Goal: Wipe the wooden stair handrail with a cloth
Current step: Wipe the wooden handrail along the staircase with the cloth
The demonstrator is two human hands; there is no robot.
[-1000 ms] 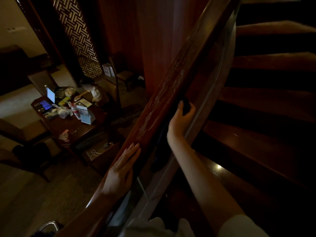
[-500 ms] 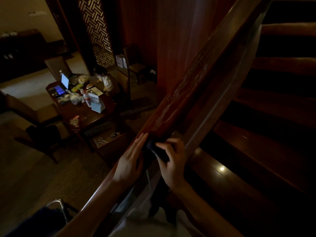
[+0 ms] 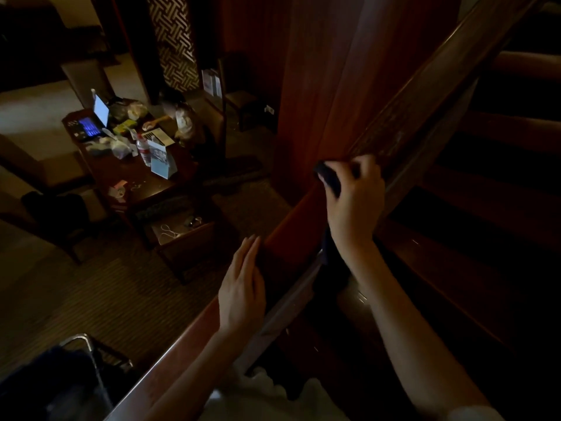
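Your right grip (image 3: 353, 205) is curled round the dark cloth (image 3: 329, 177) and presses it onto the top of the wooden handrail (image 3: 409, 117), with a tail of cloth hanging on the handrail's stair side (too dim to see how much). Your left grip (image 3: 241, 296) lies flat on the handrail lower down, fingers straight, holding nothing. The handrail's long axis climbs away to the upper right, so the scuffed stretch lies just beyond the right grip, the nearer one.
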